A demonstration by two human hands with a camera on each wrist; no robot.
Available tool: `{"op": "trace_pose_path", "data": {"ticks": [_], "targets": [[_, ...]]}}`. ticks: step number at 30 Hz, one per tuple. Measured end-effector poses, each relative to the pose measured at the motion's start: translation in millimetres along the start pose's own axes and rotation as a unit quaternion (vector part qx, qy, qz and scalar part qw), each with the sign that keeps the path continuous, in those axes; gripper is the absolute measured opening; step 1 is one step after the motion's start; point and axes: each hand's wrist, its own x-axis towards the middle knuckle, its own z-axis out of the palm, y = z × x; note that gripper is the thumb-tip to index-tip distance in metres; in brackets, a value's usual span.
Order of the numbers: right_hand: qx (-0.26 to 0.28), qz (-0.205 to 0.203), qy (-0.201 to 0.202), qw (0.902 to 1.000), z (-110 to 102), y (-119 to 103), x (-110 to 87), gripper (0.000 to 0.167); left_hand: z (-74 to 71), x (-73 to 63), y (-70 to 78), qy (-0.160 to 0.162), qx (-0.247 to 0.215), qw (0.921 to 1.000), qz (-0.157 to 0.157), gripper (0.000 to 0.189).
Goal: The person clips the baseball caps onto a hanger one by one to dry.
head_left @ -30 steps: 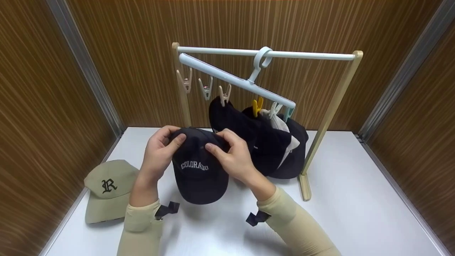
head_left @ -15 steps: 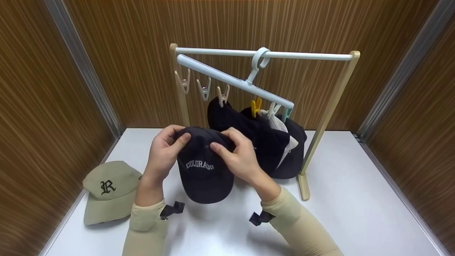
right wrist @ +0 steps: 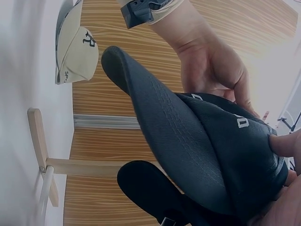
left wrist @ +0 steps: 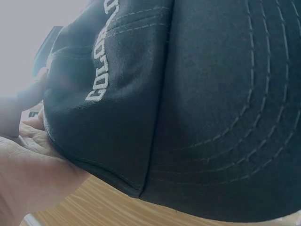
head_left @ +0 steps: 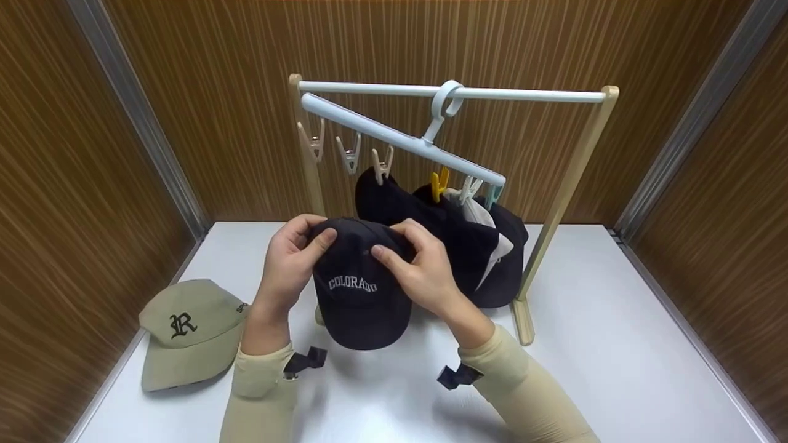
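A dark navy cap (head_left: 363, 307) with white COLORADO lettering is held up above the table, brim downward and toward me. My left hand (head_left: 294, 261) pinches the crown's left side, thumb in front and fingers behind. On the crown's right side my right hand (head_left: 425, 264) grips in the same way. The left wrist view shows the cap's lettering and stitched brim (left wrist: 221, 94) close up. Just behind the cap, a tilted light-blue clip hanger (head_left: 400, 140) carries several clothespins. Other dark caps (head_left: 468, 246) and a white-and-dark one hang from its right-hand clips; the held cap partly hides them.
A khaki cap (head_left: 188, 335) with a black R lies on the white table (head_left: 615, 369) at the left. The hanger hooks over the white rail of a wooden stand (head_left: 566, 184). Two pegs at the hanger's left end, one of them a beige peg (head_left: 312, 144), hold nothing. Wood-grain walls enclose the table.
Both hands and the COLORADO cap have shifted slightly to the right. The grip looks the same, and the hanging caps stay on their clips.
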Motion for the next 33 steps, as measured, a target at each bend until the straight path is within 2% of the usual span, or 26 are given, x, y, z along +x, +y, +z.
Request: {"op": "trace_pose_path", "data": {"ticks": [8,18,33], "targets": [[-0.001,-0.002,-0.005,1.0,-6,0,-0.6,0.021,5.1,1.1,-1.3,0.004,-0.011,0.9999,-0.002,0.011],[-0.018,-0.007,-0.016,0.9997,-13,0,1.2,0.027,5.8,1.3,-4.1,-0.009,-0.021,0.9997,-0.001,0.009],[-0.057,-0.028,-0.046,0.9969,-13,-16,24.8,0.03,3.2,-0.3,-1.4,-0.015,-0.033,0.9993,-0.001,0.011]]}}
